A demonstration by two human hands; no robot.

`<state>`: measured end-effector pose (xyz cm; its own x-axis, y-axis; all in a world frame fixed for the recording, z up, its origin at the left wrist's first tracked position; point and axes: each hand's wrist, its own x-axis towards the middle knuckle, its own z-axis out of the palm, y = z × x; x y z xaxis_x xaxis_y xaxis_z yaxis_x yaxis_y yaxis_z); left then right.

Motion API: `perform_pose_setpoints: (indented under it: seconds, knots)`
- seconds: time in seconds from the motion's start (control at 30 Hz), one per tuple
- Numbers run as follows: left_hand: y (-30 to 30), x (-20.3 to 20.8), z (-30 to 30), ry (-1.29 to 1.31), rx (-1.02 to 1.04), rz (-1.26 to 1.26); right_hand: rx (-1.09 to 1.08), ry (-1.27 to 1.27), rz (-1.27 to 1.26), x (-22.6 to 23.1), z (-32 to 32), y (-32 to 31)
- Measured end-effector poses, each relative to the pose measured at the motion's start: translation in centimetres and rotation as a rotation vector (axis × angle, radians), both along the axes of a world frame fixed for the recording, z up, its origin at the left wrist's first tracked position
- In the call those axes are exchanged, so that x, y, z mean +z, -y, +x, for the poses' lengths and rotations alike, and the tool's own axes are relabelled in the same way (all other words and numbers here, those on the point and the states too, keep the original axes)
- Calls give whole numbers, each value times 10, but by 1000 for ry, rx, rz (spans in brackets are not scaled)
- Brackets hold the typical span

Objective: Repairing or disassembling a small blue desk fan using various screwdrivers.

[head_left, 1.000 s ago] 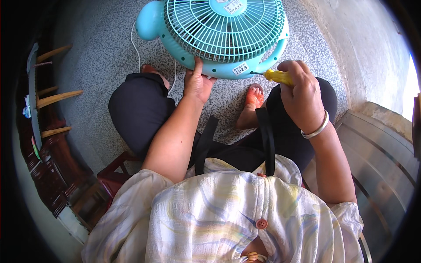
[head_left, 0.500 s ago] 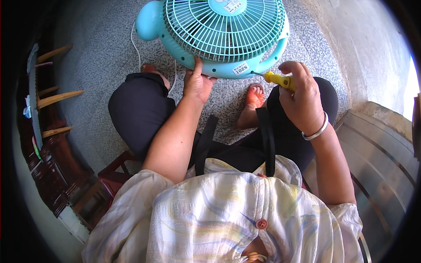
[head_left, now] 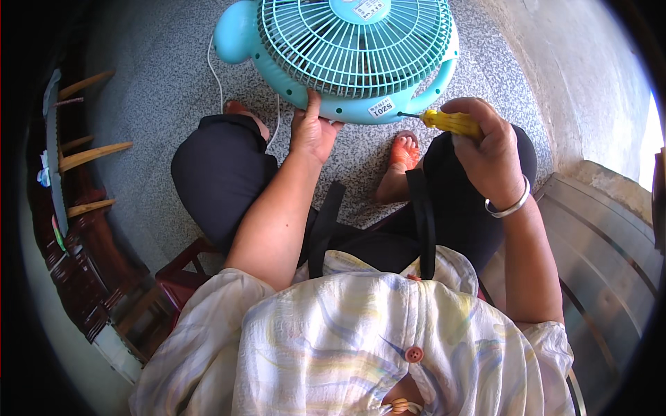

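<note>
A light-blue electric fan [head_left: 316,100] with a round slatted grille [head_left: 409,69] is held up in front of my knees. My left hand [head_left: 313,133] is closed on its near rim, thumb on top and fingers underneath. In my right hand [head_left: 489,149] is a screwdriver [head_left: 454,123] with a yellow handle, gripped between thumb and fingers. Its thin shaft points left, and the tip is at a small dark hole near the right end of the rim. Whether a screw sits in that hole I cannot tell. A white label [head_left: 381,107] is stuck beside the hole.
A white cord [head_left: 216,66] hangs from the fan's left side to the speckled floor [head_left: 166,90]. A dark red stool [head_left: 182,277] shows under me. Wooden furniture [head_left: 94,159] stands at the left, a pale wall [head_left: 576,69] and metal panel [head_left: 596,236] at the right.
My right hand has shifted a little to the right and turned, so more of the yellow handle and shaft shows. The fan and my left hand stay almost in place.
</note>
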<state>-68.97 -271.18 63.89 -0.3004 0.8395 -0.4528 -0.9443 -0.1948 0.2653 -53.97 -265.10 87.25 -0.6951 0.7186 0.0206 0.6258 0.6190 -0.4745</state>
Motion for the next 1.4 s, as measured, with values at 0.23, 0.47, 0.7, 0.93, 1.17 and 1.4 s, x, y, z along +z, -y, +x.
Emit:
perform_pose_setpoints:
  seconds: [0.23, 0.47, 0.7, 0.93, 1.17, 1.4]
  knots:
    - [-2, -1, -1, 18, -6, 2, -267, -95, -116, -7, -4, 8]
    - [-3, 11, 3, -5, -6, -15, 32, -71, -62, 1, -6, 2]
    - [-1, 3, 3, 28, 6, 4, 51, 73, 197, -4, -11, 5]
    - [-1, -1, 5, 8, 5, -4, -127, -195, -43, -17, -2, 10]
    - [6, 2, 8, 8, -11, -30, 54, -68, -68, -3, 0, 7]
    - [5, 11, 10, -32, -22, -10, 83, 74, 133, -1, -1, 8]
